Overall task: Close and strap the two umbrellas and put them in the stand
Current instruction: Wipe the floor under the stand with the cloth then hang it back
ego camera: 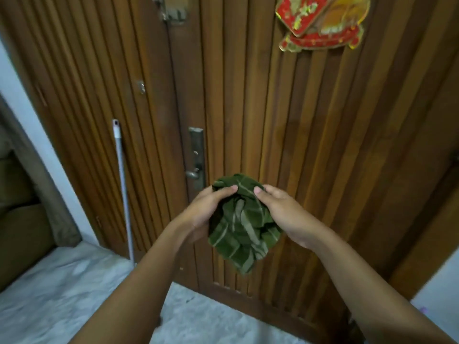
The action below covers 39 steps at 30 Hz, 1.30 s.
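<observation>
A dark green compact umbrella with pale plaid stripes is held in the air at about chest height, in front of a door and well above the floor. Its fabric canopy is collapsed into a loose, crumpled bundle, with folds hanging down to a point at the bottom. No shaft, handle or strap can be made out among the folds.

The left grip clasps the bundle from the left, fingers curled behind the cloth and thumb pressed on its upper front. The right grip clasps it from the right in the same way, thumb lying on the top of the fabric near the other thumb. Both bare forearms reach in from the bottom edge.

Just behind stands a brown wooden door with vertical ribbed slats, bearing a tarnished metal lock plate with a knob to the upper left of the umbrella, and a metal latch near the top. A red and gold paper ornament hangs on the door's upper right. A thin grey pole with a white tip leans against the door's left part. Below lies a pale marbled floor. At far left are a white wall, a tan curtain and a brown sofa.
</observation>
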Motion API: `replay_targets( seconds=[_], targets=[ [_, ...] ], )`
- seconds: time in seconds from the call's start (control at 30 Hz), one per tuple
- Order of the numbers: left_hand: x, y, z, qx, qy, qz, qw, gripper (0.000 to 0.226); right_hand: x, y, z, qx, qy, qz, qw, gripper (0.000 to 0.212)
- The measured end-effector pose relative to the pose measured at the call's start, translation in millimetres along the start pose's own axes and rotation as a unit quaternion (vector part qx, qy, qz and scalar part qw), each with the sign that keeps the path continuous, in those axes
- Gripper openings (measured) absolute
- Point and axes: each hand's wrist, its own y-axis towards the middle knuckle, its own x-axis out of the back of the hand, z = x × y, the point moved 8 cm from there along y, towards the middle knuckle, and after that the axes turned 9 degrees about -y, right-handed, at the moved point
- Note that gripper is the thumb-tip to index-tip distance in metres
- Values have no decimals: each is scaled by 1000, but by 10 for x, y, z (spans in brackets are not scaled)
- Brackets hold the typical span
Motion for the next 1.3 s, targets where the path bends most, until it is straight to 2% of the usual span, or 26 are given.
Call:
replay_targets(
  seconds=[0.1, 0.23, 0.43, 0.57, 0.7, 0.8, 0.9, 1.13, 1.23, 1.3],
  targets=[
    [404, -159, -412, -33, 1, -18, 999, 38, -269, 59, 529, 43, 9, -1, 999, 36],
    [947, -277, -869, -64, 36, -39, 997, 37, -493, 258, 971, 71, 7, -32, 997, 36],
    [1492, -342, -1280, -98, 122, -82, 984, 23, -939, 724, 1390, 74, -41, 7, 996, 28],
    [1804, -282, -1570, -126, 194, -116, 966, 16, -1276, 1067, 1781, 188, -113, 30, 975, 29],
    [2146, -139, -1939, -138, 247, -105, 953, 20, -1395, 1509, 2169, 276, -170, 3, 946, 22],
    [2444, 55, -2236, -140, 306, -80, 938, 23, -1398, 1899, 2453, 325, -189, -9, 927, 18],
    [2744, 360, -2537, -149, 328, -89, 929, 20, -1444, 2312, 2707, 364, -223, -18, 904, 11],
    [3322, 1321, -3101, -153, 343, -119, 919, 17, -1532, 3332, 3048, 396, -236, -37, 887, 7],
    [3644, 1770, -3182, -140, 358, -140, 913, 10, -1688, 3688, 3048, 385, -282, -36, 878, 21],
    [3823, 2039, -3193, -136, 385, -143, 902, 8, -1750, 3921, 3050, 365, -318, -78, 871, 23]
  ],
)
